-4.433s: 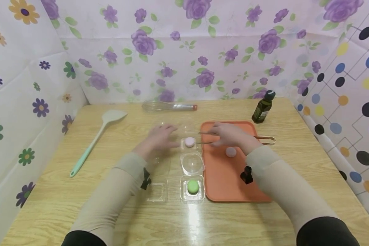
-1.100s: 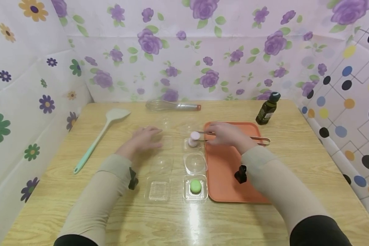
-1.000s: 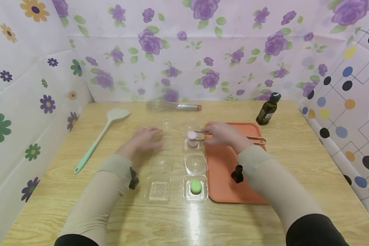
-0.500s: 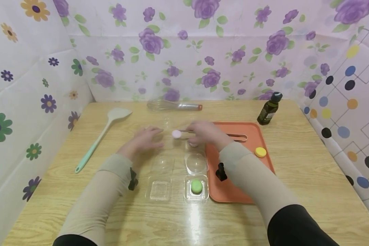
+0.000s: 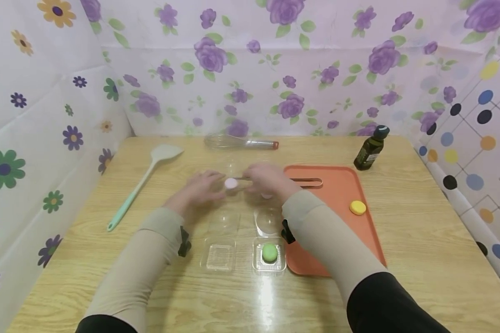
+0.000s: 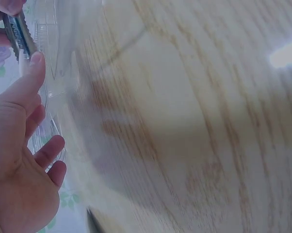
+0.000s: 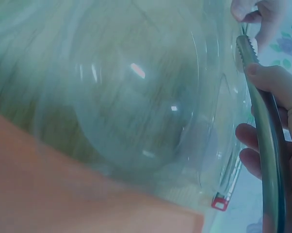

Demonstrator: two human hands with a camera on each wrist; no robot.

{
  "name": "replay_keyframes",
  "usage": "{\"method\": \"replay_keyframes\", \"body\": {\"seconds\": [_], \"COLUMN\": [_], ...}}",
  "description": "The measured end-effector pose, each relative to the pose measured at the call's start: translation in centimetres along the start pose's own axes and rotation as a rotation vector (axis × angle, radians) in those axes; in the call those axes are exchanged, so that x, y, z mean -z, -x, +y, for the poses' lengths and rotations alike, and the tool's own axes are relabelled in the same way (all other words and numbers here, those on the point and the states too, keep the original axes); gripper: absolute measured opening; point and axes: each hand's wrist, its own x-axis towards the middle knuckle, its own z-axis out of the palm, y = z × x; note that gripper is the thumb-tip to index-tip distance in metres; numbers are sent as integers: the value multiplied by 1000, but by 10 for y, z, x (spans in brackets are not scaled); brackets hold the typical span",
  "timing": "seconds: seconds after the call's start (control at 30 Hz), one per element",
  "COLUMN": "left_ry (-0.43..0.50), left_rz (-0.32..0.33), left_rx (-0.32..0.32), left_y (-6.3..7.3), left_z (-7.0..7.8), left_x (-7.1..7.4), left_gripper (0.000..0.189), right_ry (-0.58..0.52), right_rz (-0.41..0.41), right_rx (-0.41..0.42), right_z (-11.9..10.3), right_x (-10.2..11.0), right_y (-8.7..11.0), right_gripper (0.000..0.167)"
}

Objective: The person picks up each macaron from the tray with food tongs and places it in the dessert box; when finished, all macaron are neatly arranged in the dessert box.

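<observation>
My right hand grips metal tongs, their serrated tips pointing left. Between the tips is a pale lilac macaron, over the left column of clear plastic boxes. My left hand is just left of it, fingers loosely bent; the left wrist view shows the thumb close to the tongs' tips. Under my right hand, a second lilac macaron is partly hidden. A green macaron sits in the nearest right-hand box. An empty clear box lies left of that one.
An orange tray on the right bears a yellow macaron. Behind it stands a dark bottle. A whisk lies at the back, and a spatula with a mint handle lies at the left.
The tongs have picked up the lilac macaron from the tray and carried it left, past the other lilac one, to the left box column. The yellow macaron has come into view.
</observation>
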Motion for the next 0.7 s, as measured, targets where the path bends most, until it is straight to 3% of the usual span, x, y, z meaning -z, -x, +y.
{"method": "replay_keyframes", "body": {"seconds": [0.23, 0.7], "left_ry": [-4, -14], "left_rz": [-6, -5], "left_rx": [-2, -4], "left_y": [-1, -1], "left_z": [2, 0], "left_x": [2, 2], "left_gripper": [70, 70], "right_ry": [72, 80], "right_rz": [-20, -75], "right_rx": [19, 19], "right_z": [-7, -17], "right_x": [-2, 7], "right_y": [-7, -8], "right_gripper": [33, 33]}}
